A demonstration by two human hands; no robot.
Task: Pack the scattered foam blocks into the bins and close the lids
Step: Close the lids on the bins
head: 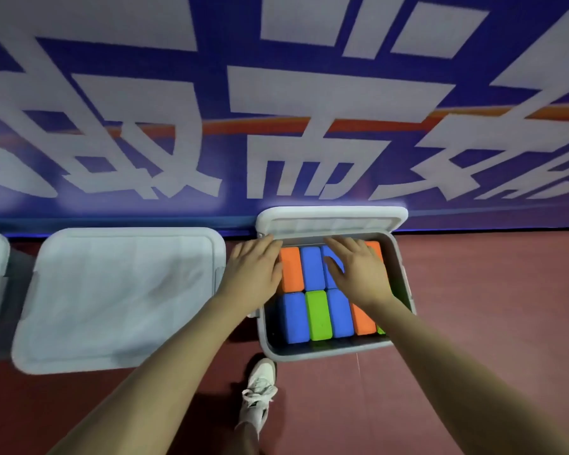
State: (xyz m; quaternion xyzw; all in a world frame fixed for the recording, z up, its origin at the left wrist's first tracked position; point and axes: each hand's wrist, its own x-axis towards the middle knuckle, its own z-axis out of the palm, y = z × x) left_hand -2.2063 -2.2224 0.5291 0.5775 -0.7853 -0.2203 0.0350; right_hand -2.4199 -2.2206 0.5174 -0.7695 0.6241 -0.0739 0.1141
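Foam blocks (pixel 317 315) are seen packed in two rows in the open bin (pixel 309 351) at centre right; those at the right are partly hidden under the right hand (pixel 358 274). Its lid (pixel 330 220) stands raised against the banner (pixel 276 126). Both hands are spread flat, gripping nothing; the left hand (pixel 252 274) overlaps the bin's left rim. A closed bin (pixel 119 297) lies just beside, at left.

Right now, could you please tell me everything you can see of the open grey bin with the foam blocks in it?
The open grey bin looks like plastic, with rounded corners. It sits on the red floor by the blue banner. Its white lid stands raised at the far edge. Blue, orange and green foam blocks fill it in two rows. The left hand rests over its left rim; the right hand lies flat on the blocks.
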